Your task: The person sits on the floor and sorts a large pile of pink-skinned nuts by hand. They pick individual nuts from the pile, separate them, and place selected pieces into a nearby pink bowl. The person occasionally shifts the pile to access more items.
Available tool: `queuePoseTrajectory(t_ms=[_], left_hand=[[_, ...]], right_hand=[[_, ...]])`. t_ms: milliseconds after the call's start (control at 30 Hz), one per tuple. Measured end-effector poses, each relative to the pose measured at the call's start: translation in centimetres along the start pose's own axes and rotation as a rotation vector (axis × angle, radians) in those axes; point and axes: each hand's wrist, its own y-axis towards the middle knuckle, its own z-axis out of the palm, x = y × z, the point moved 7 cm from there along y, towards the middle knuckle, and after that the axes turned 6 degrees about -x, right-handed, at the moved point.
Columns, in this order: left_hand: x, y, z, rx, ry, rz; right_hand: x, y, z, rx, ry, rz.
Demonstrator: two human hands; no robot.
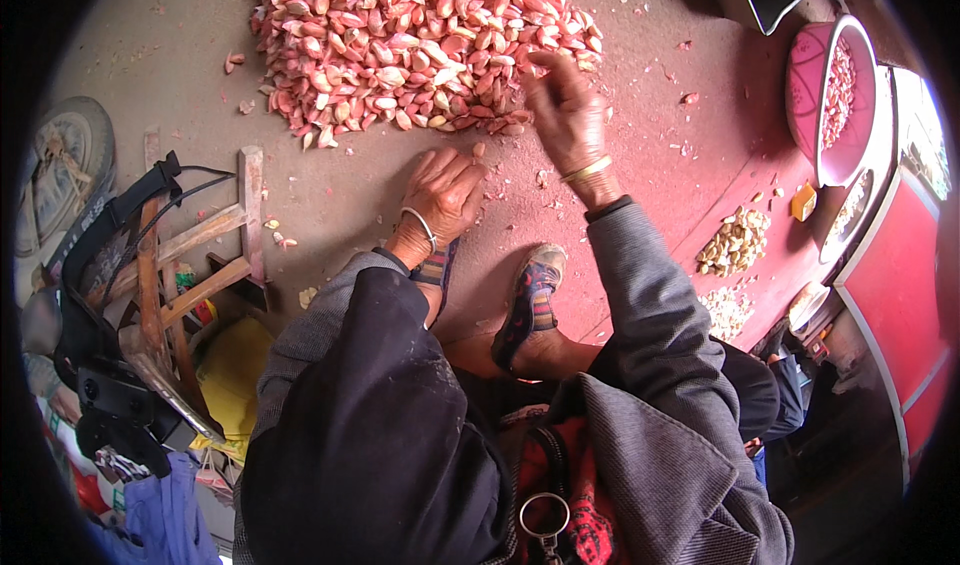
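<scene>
A broad heap of reddish-skinned garlic cloves [420,47] lies on the concrete floor [330,190] at the top of the head view. Just below the heap is my left hand [446,193], palm down with curled fingers; a small clove [478,150] shows at its fingertips, held between them. My right hand [568,111], slightly blurred, is at the heap's lower right edge with thumb and fingers apart; whether anything lies between them cannot be told. Bits of skin are scattered on the floor between my hands and my shoes [531,295].
At right are a pink basin [810,99] holding cloves, a small pile of pale cloves [735,241], whitish peelings [727,310] and a yellow block [803,202]. A wooden stool [251,212] lies tipped at left, near a wheel [67,175]. Another person's dark sleeve [787,400] shows at lower right.
</scene>
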Motion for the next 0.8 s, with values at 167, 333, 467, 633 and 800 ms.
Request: queuePoseTrajectory(t_ms=[167, 333, 467, 633, 800], left_hand=[[0.0, -0.1, 0.0, 0.019, -0.023, -0.039], [0.2, -0.1, 0.1, 0.021, -0.021, -0.042], [0.2, -0.2, 0.2, 0.019, -0.021, -0.04], [0.2, -0.2, 0.2, 0.021, -0.009, -0.024], [0.2, -0.2, 0.1, 0.028, -0.021, -0.035]], right_hand=[[-0.3, 3.4, -3.8, -0.164, -0.133, -0.157], [-1.5, 4.7, -2.3, -0.011, -0.309, -0.082], [-0.7, 3.2, -1.1, 0.033, -0.421, -0.185], [-0.6, 2.1, -1.0, 0.024, -0.427, -0.154], [-1.2, 2.6, -1.5, 0.003, -0.228, -0.023]])
